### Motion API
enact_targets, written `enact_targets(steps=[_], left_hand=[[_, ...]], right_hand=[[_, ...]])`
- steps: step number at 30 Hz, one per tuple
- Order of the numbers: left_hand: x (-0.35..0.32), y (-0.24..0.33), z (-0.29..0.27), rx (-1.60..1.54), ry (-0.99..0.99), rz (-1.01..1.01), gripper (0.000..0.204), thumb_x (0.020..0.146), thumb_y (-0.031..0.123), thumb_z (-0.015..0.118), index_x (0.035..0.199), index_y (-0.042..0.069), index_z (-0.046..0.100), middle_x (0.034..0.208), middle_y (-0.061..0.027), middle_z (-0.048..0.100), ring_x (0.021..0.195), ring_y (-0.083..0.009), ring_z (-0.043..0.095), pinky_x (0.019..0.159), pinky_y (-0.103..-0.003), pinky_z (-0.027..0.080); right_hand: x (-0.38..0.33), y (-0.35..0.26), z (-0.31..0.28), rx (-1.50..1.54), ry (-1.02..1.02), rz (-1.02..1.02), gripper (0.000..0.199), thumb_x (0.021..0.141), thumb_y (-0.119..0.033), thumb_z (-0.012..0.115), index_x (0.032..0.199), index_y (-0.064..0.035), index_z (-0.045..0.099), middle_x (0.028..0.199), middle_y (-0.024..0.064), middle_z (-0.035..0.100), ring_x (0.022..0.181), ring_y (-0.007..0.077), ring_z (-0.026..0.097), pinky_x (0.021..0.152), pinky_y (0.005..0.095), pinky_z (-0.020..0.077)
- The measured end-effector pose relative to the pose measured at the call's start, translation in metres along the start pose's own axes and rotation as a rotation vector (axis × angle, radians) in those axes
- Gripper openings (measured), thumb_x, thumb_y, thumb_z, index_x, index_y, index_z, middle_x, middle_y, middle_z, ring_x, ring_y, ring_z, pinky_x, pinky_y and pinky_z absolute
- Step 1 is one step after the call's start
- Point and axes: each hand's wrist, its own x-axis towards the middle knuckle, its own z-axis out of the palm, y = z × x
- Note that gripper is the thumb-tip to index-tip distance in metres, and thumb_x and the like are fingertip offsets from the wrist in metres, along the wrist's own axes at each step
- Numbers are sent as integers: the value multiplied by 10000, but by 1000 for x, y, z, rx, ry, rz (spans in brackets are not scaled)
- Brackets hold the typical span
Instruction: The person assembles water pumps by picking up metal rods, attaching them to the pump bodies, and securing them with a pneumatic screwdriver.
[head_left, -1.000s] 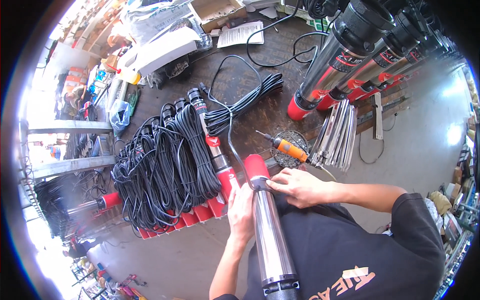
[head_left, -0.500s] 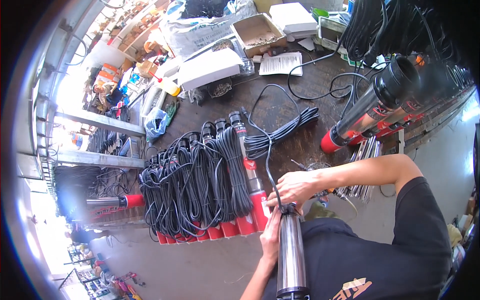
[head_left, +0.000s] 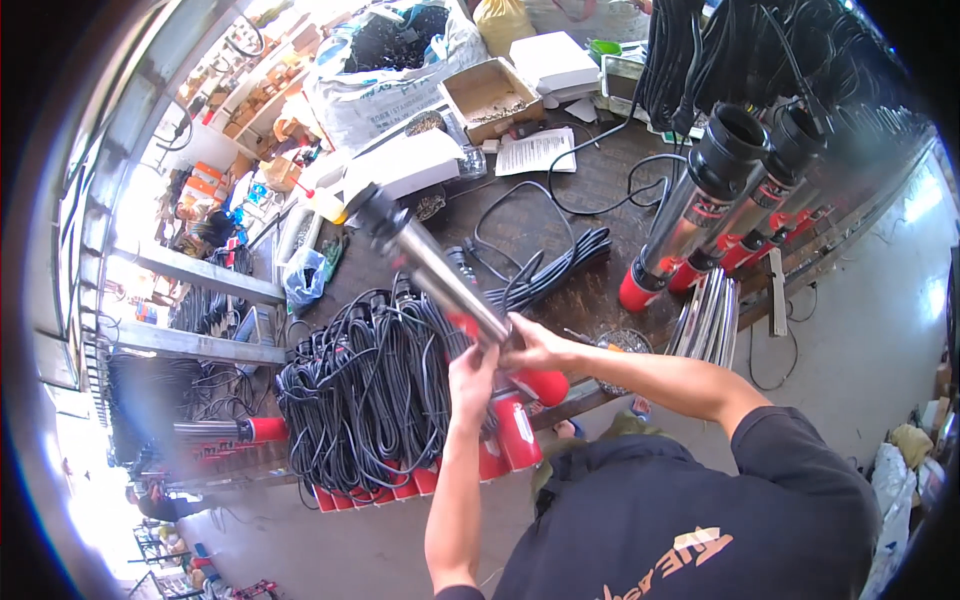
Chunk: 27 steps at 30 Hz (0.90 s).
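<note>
Seen from my head camera, my left hand and right hand are closed around the tube, side by side near its lower part. My left thumb lies along the steel, with the fingers curled partly out of sight; my right fingers come in from the other side, tips hidden, so I cannot tell how firmly they press. The tube slants across the bench, its black end up and to the left, blurred, its red end just below my right hand. It seems to hang above the row and its coils.

As far as I can judge, much of the row is done: tubes lie side by side with coils over them, red tips at the bench edge. Mine is not set down, and the bundle lies beyond it on the bench, not on it. Whether the bundle joins my tube is hidden. To the right, at least 3 standing tubes are apart from the row.

0.5 s ago the tube ran down along my shirt, black end nearest the lower edge. Now that end has swung up over the row, and the strips, partly behind my right forearm then, show more. The bundle has stayed on the bench.
</note>
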Motion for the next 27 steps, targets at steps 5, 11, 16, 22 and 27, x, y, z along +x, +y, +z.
enact_targets(steps=[5, 11, 16, 22, 27], left_hand=[[17, -60, 21, -344, 9, -200, 270, 1051, 206, 558, 1096, -15, 706, 958, -39, 729, 828, -120, 668, 785, -265, 532], [6, -79, 57, 331, 26, -287, 488, 875, 488, 724, 987, 18, 787, 889, -151, 768, 852, -229, 748, 802, -356, 571], [17, -84, 59, 576, 64, -180, 534, 730, 477, 845, 935, -13, 789, 754, -139, 749, 672, -197, 731, 663, -317, 561], [-2, -84, 65, 436, 124, 10, 295, 857, 268, 777, 986, 2, 778, 801, -113, 762, 734, -152, 723, 715, -297, 554], [-17, -103, 68, 162, 213, 51, 201, 893, 115, 740, 1019, -41, 743, 880, -75, 764, 789, -108, 671, 743, -280, 533]], right_hand=[[-13, 60, -3, 6, 295, 227, 583, 885, -219, 801, 1342, -19, 501, 1186, 73, 631, 1075, 146, 586, 930, 324, 519], [-62, 94, -5, 44, 273, 261, 655, 890, -310, 765, 1219, 154, 440, 1092, 196, 636, 1014, 222, 618, 873, 353, 538], [-73, 77, -13, -389, 247, 377, 762, 910, -367, 691, 1263, 204, 329, 1131, 309, 645, 1046, 287, 650, 900, 357, 524], [-72, 79, -55, 132, 2, 455, 485, 993, -355, 657, 1319, -13, 548, 1223, 67, 640, 1135, 136, 574, 981, 299, 469], [-69, 83, -40, -80, 104, 407, 595, 1005, -364, 642, 1401, 44, 468, 1268, 153, 632, 1172, 186, 584, 1007, 330, 473]])
